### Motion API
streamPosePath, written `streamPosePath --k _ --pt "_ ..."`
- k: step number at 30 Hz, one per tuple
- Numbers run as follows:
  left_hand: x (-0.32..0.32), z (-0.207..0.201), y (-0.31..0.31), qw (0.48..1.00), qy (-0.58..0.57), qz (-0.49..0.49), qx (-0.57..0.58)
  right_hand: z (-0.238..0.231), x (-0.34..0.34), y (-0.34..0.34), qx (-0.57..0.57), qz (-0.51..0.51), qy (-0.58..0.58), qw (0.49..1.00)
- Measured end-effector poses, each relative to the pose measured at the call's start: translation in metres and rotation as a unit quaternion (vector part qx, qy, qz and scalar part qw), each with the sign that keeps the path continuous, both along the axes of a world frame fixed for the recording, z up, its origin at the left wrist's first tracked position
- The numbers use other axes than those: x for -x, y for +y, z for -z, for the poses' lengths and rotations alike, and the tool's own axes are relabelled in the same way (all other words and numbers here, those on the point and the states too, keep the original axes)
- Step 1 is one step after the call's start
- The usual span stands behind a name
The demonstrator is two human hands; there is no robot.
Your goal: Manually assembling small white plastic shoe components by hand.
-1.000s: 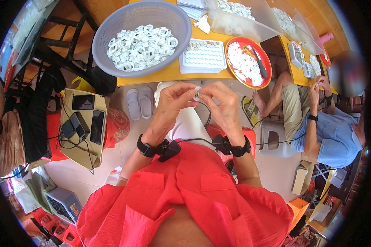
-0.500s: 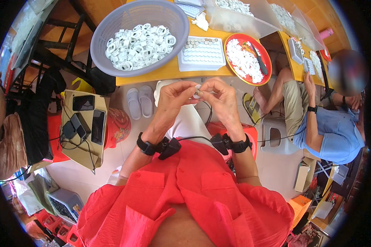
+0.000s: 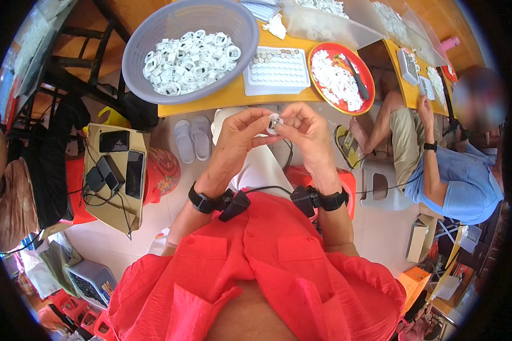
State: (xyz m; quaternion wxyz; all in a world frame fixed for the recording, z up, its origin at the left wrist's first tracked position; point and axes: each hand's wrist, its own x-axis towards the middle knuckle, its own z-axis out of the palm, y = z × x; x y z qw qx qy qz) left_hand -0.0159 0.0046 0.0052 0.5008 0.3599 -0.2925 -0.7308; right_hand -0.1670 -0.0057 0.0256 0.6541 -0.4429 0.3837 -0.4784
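Observation:
My left hand (image 3: 239,135) pinches a small round white plastic part (image 3: 275,120) with a dark and metallic middle, just in front of the table edge. The fingers of my right hand (image 3: 308,136) are closed at the same part, thumb tip against its middle. Anything smaller between those fingertips is too tiny to make out. Beyond my hands, a grey-purple basket (image 3: 129,79) holds a heap of similar white parts (image 3: 190,62). To its right lies a stack of white dimpled trays (image 3: 279,77), with silver discs (image 3: 276,55) along the top one's far side.
A red round tray with yellow rim (image 3: 371,98) carries small white pieces (image 3: 333,77) and a black-handled tool (image 3: 358,85). Clear bins (image 3: 330,33) stand behind. At right, a person in blue (image 3: 461,190) sits working. A cardboard box (image 3: 116,193) with phones stands at left.
The white part has turned in my fingers, so its dark middle now shows. My right fingers have shifted slightly over it. The view has moved a little.

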Motion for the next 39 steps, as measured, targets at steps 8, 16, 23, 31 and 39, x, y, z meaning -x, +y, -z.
streamPosePath --k 8,16,23,31,39 --pt "0.004 0.002 -0.004 0.998 -0.046 0.024 0.030 0.019 -0.009 0.005 0.003 0.107 0.034 0.994" --pt "-0.006 0.014 0.005 1.000 0.014 0.005 -0.021 0.023 -0.005 -0.003 -0.024 0.131 0.046 0.990" --pt "-0.015 0.015 0.008 0.999 -0.005 -0.012 -0.047 0.050 0.118 -0.069 0.133 0.314 0.421 0.841" --pt "-0.008 0.021 0.006 0.998 0.008 0.011 -0.066 0.048 0.128 -0.093 0.049 0.131 0.594 0.792" --pt "-0.003 0.020 0.007 0.997 0.007 0.023 -0.071 0.071 0.136 -0.100 0.044 0.146 0.533 0.832"
